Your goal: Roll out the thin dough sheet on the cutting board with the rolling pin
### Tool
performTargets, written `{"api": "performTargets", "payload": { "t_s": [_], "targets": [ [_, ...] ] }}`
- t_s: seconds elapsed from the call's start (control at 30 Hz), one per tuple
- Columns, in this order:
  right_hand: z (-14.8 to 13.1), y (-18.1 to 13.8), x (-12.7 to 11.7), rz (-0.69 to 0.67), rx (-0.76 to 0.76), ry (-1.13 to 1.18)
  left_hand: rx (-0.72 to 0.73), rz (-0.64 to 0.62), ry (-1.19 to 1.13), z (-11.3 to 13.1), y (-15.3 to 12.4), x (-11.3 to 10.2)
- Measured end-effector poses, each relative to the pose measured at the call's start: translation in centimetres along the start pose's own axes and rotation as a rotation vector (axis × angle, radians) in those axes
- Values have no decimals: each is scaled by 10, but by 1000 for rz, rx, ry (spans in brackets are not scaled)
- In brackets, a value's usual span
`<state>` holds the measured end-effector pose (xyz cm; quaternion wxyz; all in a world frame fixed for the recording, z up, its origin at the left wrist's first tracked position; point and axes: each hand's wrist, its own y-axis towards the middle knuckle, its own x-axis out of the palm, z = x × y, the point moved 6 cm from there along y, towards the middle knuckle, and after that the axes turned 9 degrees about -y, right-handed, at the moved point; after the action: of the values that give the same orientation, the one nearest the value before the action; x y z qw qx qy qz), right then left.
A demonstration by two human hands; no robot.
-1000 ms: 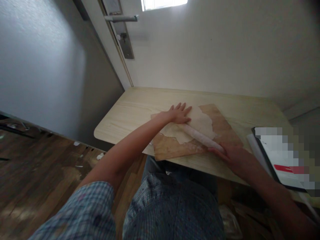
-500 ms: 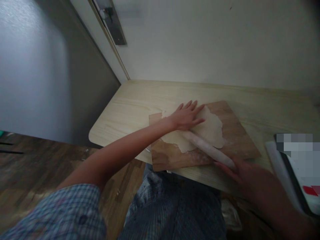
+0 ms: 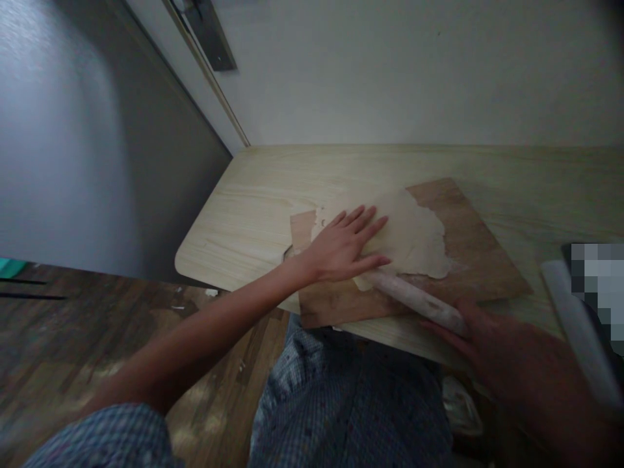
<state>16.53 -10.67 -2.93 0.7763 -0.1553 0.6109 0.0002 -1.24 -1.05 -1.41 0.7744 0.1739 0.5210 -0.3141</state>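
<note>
A thin sheet of pale dough (image 3: 409, 231) lies spread on a brown wooden board (image 3: 482, 260). A floured rolling pin (image 3: 414, 299) rests across the dough's near edge, pointing toward the lower right. My left hand (image 3: 344, 247) lies flat with fingers stretched out over the pin's left end and the dough. My right hand (image 3: 492, 341) presses flat on the pin's right end at the board's near edge, fingers extended along it.
The board sits on a light wooden table (image 3: 253, 214) against a white wall. A white roll (image 3: 578, 338) and a blurred-out item lie at the right edge. A door frame (image 3: 205, 78) stands at the back left. Dark wood floor (image 3: 73, 338) lies below.
The rolling pin and both hands have moved back toward me, from the dough's middle to its near edge. The camera has tilted down.
</note>
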Motion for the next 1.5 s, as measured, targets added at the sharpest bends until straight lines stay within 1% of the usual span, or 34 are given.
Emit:
{"api": "performTargets", "payload": {
  "t_s": [0.1,0.17,0.37,0.53,0.67,0.8,0.9,0.97,1.1,1.2,1.27,1.33,1.4,1.47,1.5],
  "targets": [
    [-4,-4,-2,76,4,-47,18,46,-10,3,-12,1],
    [-8,-6,-4,100,-13,-57,32,84,-14,5,-18,1],
    [-16,-13,-4,101,-42,-25,52,141,-7,10,-40,4],
    [-21,-19,-3,127,-41,-27,62,170,-6,16,-58,7],
    [-26,-25,-5,169,-56,-30,66,190,15,23,-80,14],
    [-30,-31,-7,192,-56,-53,28,240,51,29,-100,23],
    [-30,-32,-14,207,-93,-48,-1,261,75,30,-104,25],
    [-25,-28,-23,215,-108,-73,-15,262,82,30,-102,24],
    [-8,-5,-52,268,-110,-161,-69,262,96,27,-93,16],
    [2,26,-76,322,-142,-209,-139,262,106,24,-83,8],
    [5,51,-87,328,-207,-187,-186,263,115,21,-75,3],
    [7,76,-92,295,-269,-106,-240,252,132,18,-68,0],
    [4,99,-89,251,-365,-11,-299,229,160,14,-62,-1],
    [1,117,-83,268,-457,46,-346,214,204,9,-56,-3],
    [-1,125,-79,294,-480,61,-360,212,228,7,-54,-4]
  ]
}}
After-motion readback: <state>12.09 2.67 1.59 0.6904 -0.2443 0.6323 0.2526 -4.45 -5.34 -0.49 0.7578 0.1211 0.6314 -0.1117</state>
